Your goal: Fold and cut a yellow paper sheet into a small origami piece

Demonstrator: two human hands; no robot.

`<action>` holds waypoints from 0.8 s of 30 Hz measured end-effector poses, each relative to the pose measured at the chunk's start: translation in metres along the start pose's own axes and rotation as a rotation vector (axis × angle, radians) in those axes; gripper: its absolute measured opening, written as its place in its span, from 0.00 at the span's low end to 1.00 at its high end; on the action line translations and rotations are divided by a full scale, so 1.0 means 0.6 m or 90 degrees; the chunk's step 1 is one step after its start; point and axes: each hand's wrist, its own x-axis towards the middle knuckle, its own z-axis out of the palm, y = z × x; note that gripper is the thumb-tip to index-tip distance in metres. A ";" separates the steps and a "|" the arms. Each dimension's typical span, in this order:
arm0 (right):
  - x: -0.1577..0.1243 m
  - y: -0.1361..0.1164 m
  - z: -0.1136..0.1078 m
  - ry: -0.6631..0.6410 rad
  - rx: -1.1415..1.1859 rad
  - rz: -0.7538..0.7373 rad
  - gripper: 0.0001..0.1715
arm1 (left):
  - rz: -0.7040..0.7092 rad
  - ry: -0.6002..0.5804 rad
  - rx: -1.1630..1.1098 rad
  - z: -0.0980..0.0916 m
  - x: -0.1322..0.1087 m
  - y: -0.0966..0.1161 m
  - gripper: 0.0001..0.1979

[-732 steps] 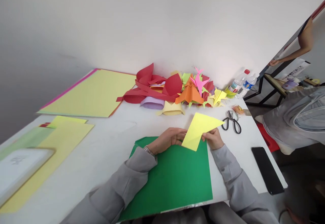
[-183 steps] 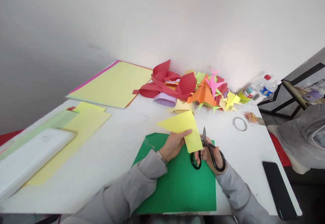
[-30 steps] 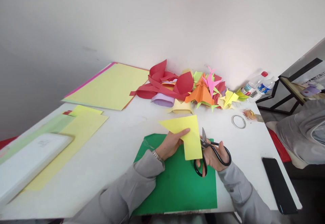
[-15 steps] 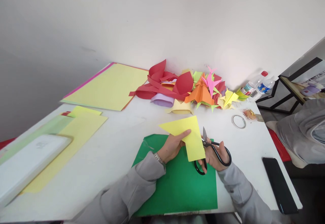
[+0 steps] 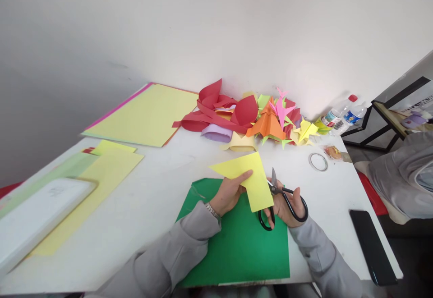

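Note:
My left hand (image 5: 230,193) pinches a yellow piece of paper (image 5: 259,185), thumb on top and fingers behind. The paper has a long point to the left and a strip reaching down. Black-handled scissors (image 5: 286,194) sit in my right hand (image 5: 287,208), with fingers through the loops and the blades spread. One blade stands up beside the paper's right edge; the other is hidden behind the paper. Beneath both hands lies a green sheet (image 5: 250,248) on the white table (image 5: 145,217).
Folded paper shapes in red (image 5: 211,113) and orange (image 5: 268,124) are heaped by the wall. Yellow sheets (image 5: 145,113) and a white box (image 5: 47,212) lie left. Rightward are a tape roll (image 5: 318,154), bottles (image 5: 350,117) and a black phone (image 5: 372,246). Another person's grey sleeve (image 5: 394,171) shows.
The yellow paper has shifted slightly left and tilted a little in my left hand. The scissors and my right hand have hardly moved.

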 end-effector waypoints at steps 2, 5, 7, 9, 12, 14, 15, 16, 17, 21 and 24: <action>0.000 -0.001 0.000 0.003 -0.009 -0.001 0.45 | 0.001 -0.002 -0.001 -0.001 0.001 0.000 0.27; 0.001 -0.003 0.001 -0.010 -0.010 -0.011 0.44 | 0.012 0.006 -0.009 -0.002 0.003 0.001 0.27; 0.002 -0.006 0.003 -0.015 -0.011 -0.016 0.44 | 0.022 0.015 -0.019 -0.003 0.004 0.001 0.27; 0.002 -0.008 0.004 -0.013 -0.016 -0.016 0.44 | 0.030 0.020 -0.025 -0.003 0.005 0.002 0.27; 0.002 -0.009 0.005 -0.012 -0.022 -0.016 0.44 | 0.027 0.017 -0.026 -0.002 0.006 0.002 0.27; 0.002 -0.009 0.005 -0.018 -0.021 -0.020 0.43 | 0.022 0.018 -0.027 -0.002 0.006 0.003 0.27; 0.002 -0.008 0.005 -0.020 -0.021 -0.024 0.42 | 0.021 0.019 -0.027 -0.001 0.006 0.003 0.26; 0.002 -0.008 0.005 -0.022 -0.021 -0.027 0.42 | 0.019 0.018 -0.028 -0.001 0.005 0.003 0.26; 0.002 -0.008 0.006 -0.023 -0.023 -0.028 0.42 | 0.017 0.017 -0.027 -0.001 0.005 0.003 0.26; 0.002 -0.006 0.007 -0.018 -0.021 -0.011 0.43 | 0.007 0.001 -0.013 -0.004 0.005 0.002 0.26; 0.000 -0.004 0.005 -0.011 -0.012 0.000 0.45 | -0.006 -0.022 0.009 -0.005 0.003 -0.001 0.26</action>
